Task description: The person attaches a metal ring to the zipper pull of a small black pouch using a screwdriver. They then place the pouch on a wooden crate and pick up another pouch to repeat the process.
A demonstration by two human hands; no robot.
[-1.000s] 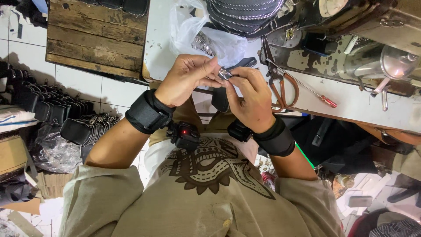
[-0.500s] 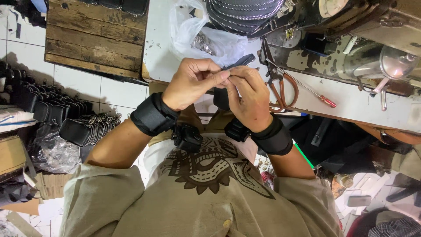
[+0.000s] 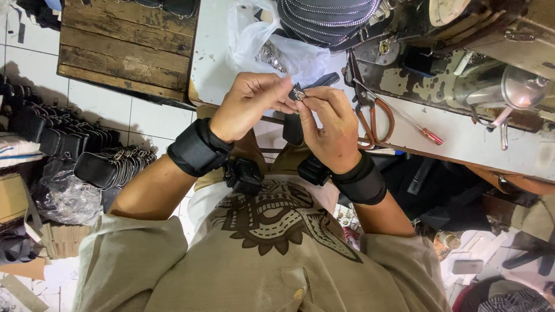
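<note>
Both hands are up in front of the chest, just over the near edge of the white table. The left hand and right hand both have their fingers pinched shut on a small metal zipper slider sitting on a dark zipper strip. Orange-handled scissors and a red-handled screwdriver lie just beside the right hand.
</note>
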